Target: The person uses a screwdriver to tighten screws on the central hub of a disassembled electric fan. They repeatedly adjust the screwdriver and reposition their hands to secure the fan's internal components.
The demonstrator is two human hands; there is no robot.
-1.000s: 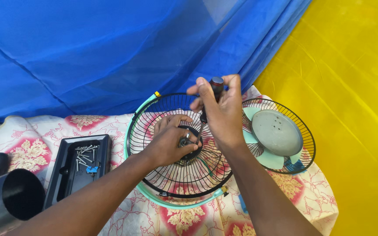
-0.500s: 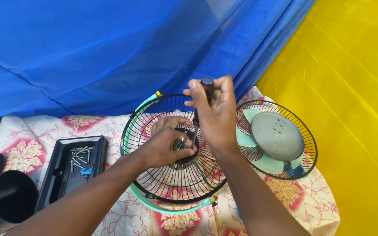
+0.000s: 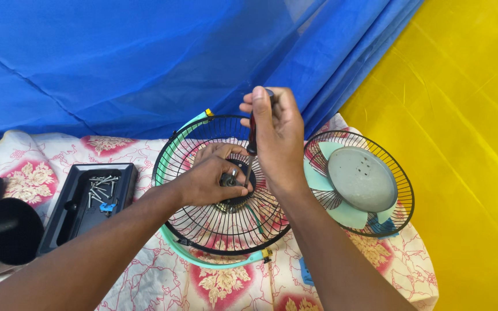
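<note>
A black wire fan guard [image 3: 214,230] with a mint green rim lies on a floral tablecloth. My left hand [image 3: 208,175] rests inside the guard, its fingers pinching the small metal hub at the centre. My right hand [image 3: 276,135] is above the guard, closed on the handle of a screwdriver [image 3: 251,141] held nearly upright. The screwdriver's tip points down at the hub beside my left fingers.
A second black guard [image 3: 402,184] with a grey disc and mint blades lies to the right. A black tray [image 3: 82,210] holding several screws sits at the left, a black cylinder [image 3: 4,230] beyond it. Blue cloth hangs behind, yellow sheet at the right.
My right hand has shifted slightly left with the screwdriver and stands more upright over the hub. The view has drifted a little. My left hand stays on the hub.
</note>
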